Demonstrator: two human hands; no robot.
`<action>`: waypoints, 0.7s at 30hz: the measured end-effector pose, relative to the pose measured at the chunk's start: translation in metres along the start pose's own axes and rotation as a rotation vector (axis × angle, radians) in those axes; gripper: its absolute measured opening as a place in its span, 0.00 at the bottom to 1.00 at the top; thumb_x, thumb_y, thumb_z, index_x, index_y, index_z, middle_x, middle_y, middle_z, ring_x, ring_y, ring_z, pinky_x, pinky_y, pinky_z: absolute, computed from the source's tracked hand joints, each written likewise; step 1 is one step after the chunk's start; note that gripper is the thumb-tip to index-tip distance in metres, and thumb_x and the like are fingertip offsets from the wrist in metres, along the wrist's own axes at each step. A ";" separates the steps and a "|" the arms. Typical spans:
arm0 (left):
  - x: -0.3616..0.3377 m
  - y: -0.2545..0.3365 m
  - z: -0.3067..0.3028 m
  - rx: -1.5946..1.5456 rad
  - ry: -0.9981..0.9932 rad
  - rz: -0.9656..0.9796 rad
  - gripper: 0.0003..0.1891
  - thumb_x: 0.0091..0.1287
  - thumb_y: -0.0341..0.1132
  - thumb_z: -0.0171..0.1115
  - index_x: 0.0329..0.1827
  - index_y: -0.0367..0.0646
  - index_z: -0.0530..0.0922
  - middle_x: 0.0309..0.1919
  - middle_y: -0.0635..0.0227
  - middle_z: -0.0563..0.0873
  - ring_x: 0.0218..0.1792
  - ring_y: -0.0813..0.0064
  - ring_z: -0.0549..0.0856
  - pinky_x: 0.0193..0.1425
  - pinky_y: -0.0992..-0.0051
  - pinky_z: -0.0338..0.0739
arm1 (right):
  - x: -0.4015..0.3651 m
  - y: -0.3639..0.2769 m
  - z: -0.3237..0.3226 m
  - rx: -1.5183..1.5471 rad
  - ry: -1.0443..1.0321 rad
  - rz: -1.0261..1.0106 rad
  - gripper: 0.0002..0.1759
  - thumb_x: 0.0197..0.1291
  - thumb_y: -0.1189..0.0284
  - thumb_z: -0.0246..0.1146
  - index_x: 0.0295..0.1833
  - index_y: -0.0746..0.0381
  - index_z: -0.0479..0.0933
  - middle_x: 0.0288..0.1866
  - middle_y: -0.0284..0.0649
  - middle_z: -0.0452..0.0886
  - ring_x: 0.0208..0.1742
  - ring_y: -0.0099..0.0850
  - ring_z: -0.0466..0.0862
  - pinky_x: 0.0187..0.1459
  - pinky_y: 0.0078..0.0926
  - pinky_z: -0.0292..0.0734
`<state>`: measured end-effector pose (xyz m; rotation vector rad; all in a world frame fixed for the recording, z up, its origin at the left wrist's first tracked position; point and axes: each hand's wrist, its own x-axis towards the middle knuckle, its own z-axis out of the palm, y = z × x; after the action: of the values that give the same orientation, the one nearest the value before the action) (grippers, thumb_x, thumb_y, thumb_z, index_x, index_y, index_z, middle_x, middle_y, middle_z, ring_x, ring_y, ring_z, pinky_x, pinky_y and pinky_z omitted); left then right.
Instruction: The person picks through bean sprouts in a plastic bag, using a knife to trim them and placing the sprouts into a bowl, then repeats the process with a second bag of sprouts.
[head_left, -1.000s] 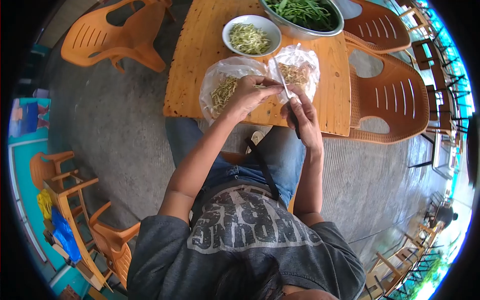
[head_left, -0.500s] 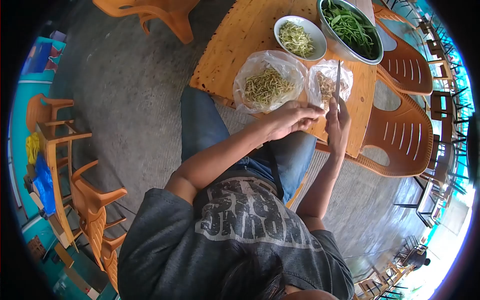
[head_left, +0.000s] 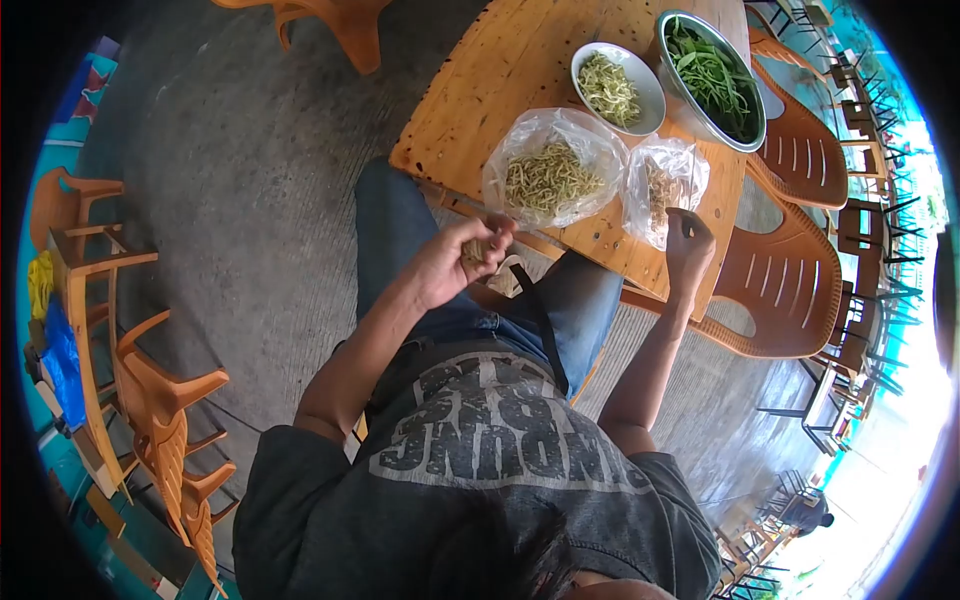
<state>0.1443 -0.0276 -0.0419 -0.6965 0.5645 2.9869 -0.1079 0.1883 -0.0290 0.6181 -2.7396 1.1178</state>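
Observation:
My left hand (head_left: 465, 262) is closed around a small bunch of pale greenish pieces, just off the table's near edge. Close by, an open plastic bag (head_left: 503, 207) holds similar thin greenish-brown pieces. My right hand (head_left: 690, 245) has curled fingers beside a smaller plastic bag (head_left: 640, 205) of brownish scraps; what it grips is too hard to tell, and no knife blade shows clearly. Behind the bags stand a white bowl (head_left: 652, 98) of pale sprouts and a metal bowl (head_left: 672, 70) of green leaves.
The wooden table (head_left: 450, 125) has its near edge over my knees. Brown plastic chairs (head_left: 785, 275) stand along its right side. Farther left are orange chairs (head_left: 165, 385) and a wooden stand (head_left: 90, 340) with a blue bag (head_left: 62, 360). A person (head_left: 808, 512) is far off at lower right.
My left hand has moved left and toward my body, away from my right hand. The knife blade that pointed up from my right hand no longer shows. The view has shifted slightly.

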 end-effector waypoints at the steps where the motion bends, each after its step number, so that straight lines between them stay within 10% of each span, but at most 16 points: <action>1: 0.002 0.005 -0.006 -0.028 0.000 0.009 0.08 0.67 0.34 0.50 0.41 0.39 0.75 0.31 0.71 0.75 0.27 0.84 0.74 0.28 0.85 0.68 | 0.001 -0.001 0.000 -0.011 0.004 0.023 0.11 0.53 0.69 0.64 0.37 0.67 0.83 0.16 0.37 0.73 0.18 0.21 0.68 0.25 0.24 0.67; 13: 0.008 0.037 -0.025 0.095 0.117 0.217 0.12 0.69 0.42 0.54 0.32 0.44 0.75 0.27 0.73 0.76 0.23 0.85 0.74 0.26 0.84 0.67 | 0.002 -0.036 0.012 -0.099 0.212 -0.120 0.11 0.54 0.70 0.67 0.40 0.66 0.83 0.17 0.39 0.78 0.17 0.20 0.71 0.23 0.22 0.68; 21: 0.022 0.022 -0.019 0.392 0.188 0.187 0.13 0.68 0.43 0.55 0.42 0.43 0.80 0.26 0.79 0.77 0.26 0.89 0.74 0.29 0.86 0.65 | -0.042 -0.117 0.085 0.106 -0.312 -0.281 0.09 0.49 0.71 0.66 0.33 0.67 0.81 0.23 0.49 0.80 0.27 0.45 0.83 0.32 0.33 0.76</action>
<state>0.1300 -0.0557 -0.0598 -0.9334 1.2457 2.8459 -0.0176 0.0678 -0.0264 1.2447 -2.7261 1.1888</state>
